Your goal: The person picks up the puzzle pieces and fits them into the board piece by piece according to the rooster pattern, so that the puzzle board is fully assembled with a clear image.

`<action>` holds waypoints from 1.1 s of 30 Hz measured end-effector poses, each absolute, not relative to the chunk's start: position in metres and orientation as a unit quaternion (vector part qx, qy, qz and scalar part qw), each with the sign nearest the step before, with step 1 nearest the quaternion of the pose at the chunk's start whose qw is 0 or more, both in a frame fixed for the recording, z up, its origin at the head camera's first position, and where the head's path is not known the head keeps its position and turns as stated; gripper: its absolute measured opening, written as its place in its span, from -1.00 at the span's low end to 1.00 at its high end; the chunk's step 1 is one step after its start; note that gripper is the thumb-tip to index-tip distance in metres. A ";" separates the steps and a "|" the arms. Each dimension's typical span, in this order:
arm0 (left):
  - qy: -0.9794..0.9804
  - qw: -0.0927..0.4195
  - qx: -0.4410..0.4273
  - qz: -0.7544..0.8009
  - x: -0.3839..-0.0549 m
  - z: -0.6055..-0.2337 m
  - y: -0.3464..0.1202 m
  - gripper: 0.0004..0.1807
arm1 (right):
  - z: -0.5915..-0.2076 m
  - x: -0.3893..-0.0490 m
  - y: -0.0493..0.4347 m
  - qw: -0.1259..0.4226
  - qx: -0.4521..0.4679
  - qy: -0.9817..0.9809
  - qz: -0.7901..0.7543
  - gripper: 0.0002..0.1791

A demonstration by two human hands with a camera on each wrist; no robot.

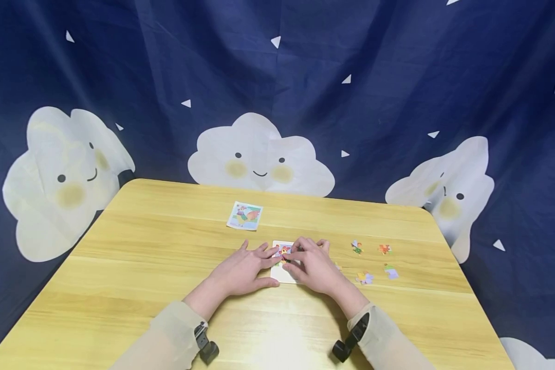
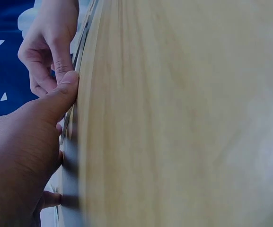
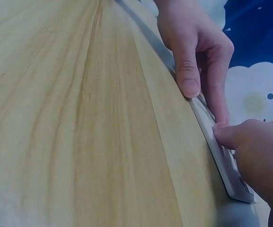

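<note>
A small white puzzle board [image 1: 284,276] lies on the table between both hands, with colourful puzzle pieces [image 1: 284,250] in its upper part. My left hand [image 1: 242,270] rests at the board's left side with fingers spread; its fingertips touch the pieces, and its thumb lies by the lower left edge, as the right wrist view also shows the thumb [image 3: 190,87]. Over the board's right side, my right hand [image 1: 315,266] has thumb and forefinger close together at a puzzle piece, pinching it against the board. The hand hides most of that piece.
Loose puzzle pieces lie to the right: a green one [image 1: 357,247], an orange one [image 1: 385,249], a yellow and purple one [image 1: 364,278] and a green and lilac one [image 1: 391,271]. A picture card [image 1: 245,216] of a bird lies behind the board on the wooden table [image 1: 120,257].
</note>
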State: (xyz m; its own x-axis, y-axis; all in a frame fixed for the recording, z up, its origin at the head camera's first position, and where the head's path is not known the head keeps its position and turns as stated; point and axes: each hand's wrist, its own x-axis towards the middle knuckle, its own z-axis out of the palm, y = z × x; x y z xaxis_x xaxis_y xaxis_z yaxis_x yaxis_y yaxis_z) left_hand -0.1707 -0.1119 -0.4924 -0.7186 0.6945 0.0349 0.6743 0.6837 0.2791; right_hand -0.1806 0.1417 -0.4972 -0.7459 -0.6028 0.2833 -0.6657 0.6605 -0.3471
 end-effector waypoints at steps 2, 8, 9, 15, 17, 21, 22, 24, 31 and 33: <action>0.916 0.036 0.374 0.139 -0.171 -0.493 -0.112 -0.23 | -0.497 -0.181 0.142 0.067 0.345 -0.910 0.221 -0.69; 0.916 0.041 0.373 0.140 -0.172 -0.492 -0.110 -0.23 | -0.496 -0.183 0.142 0.055 0.326 -0.916 0.226 -0.72; 0.916 0.043 0.373 0.141 -0.173 -0.492 -0.110 -0.23 | -0.496 -0.183 0.141 0.053 0.323 -0.917 0.227 -0.73; 0.916 0.055 0.366 0.155 -0.173 -0.491 -0.109 -0.22 | -0.490 -0.181 0.142 0.041 0.323 -0.919 0.220 -0.68; 0.917 0.058 0.364 0.155 -0.172 -0.491 -0.109 -0.22 | -0.489 -0.180 0.143 0.038 0.330 -0.917 0.220 -0.67; 0.918 0.060 0.361 0.151 -0.171 -0.491 -0.109 -0.21 | -0.488 -0.178 0.150 0.044 0.338 -0.912 0.227 -0.69; 0.918 0.060 0.361 0.150 -0.171 -0.490 -0.109 -0.22 | -0.488 -0.178 0.153 0.048 0.338 -0.911 0.230 -0.69; 0.919 0.059 0.361 0.149 -0.171 -0.490 -0.109 -0.22 | -0.487 -0.177 0.158 0.056 0.335 -0.910 0.235 -0.71; 0.918 0.064 0.360 0.152 -0.170 -0.489 -0.107 -0.22 | -0.482 -0.174 0.182 0.081 0.314 -0.914 0.244 -0.71; 0.918 0.067 0.360 0.153 -0.169 -0.488 -0.107 -0.22 | -0.481 -0.174 0.190 0.087 0.306 -0.916 0.246 -0.69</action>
State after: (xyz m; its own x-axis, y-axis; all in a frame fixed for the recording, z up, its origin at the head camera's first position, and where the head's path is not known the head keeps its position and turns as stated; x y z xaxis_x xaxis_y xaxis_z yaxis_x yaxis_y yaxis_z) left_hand -0.1694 -0.1074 -0.4881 -0.7319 0.6812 -0.0128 0.6400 0.6939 0.3300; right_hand -0.1743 0.1895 -0.4805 -0.7979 -0.5173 0.3095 -0.6027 0.6917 -0.3978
